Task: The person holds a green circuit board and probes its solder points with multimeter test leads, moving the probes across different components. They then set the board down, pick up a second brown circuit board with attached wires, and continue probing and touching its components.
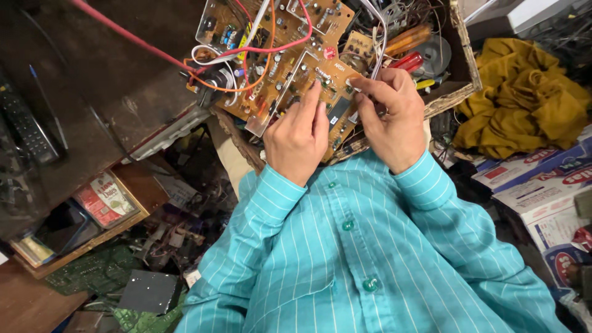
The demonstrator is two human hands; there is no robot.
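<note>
That circuit board (pixel 290 61) you're poking at is matt tan fibreboard with shiny solder bits and glossy plastic-coated wires (pixel 259 46). Your sleeves are smooth striped cloth, and the mustard rag (pixel 524 92) looks soft and crumpled.

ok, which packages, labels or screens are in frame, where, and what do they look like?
Red and cream packet: left, on a wooden shelf, flat and rectangular.
White cartons: right edge, stacked, with red and blue print.
Remote control: far left, black, long and slim.
No lit screen shows.

White-red-blue cartons (pixel 536 185), far right
</note>
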